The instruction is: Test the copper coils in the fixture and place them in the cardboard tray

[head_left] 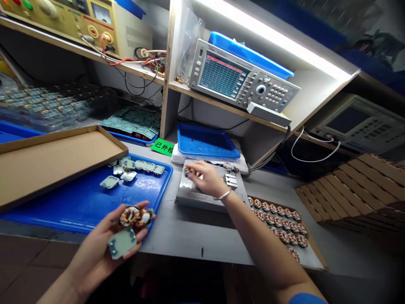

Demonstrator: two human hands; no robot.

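My left hand (107,240), palm up over the front edge of the blue tray (91,211), holds several toroidal coils (129,215) and a greenish square plate (122,242). My right hand (210,179) pinches a small copper-wound coil (190,171) above the left part of a grey-white box (202,198). A metal fixture (231,180) sits on the box, right of that hand. Small green-grey pieces (109,182) lie at the back of the blue tray. Rows of wound coils (284,223) stand in a cardboard tray to the right, partly behind my right forearm.
A cardboard tray (63,158) overlaps the blue tray. A smaller blue tray (207,141) sits behind the box, beneath a shelf with a measuring instrument (243,78). Stacked cardboard trays (354,185) lean at the right. A green label (163,147) lies near the divider.
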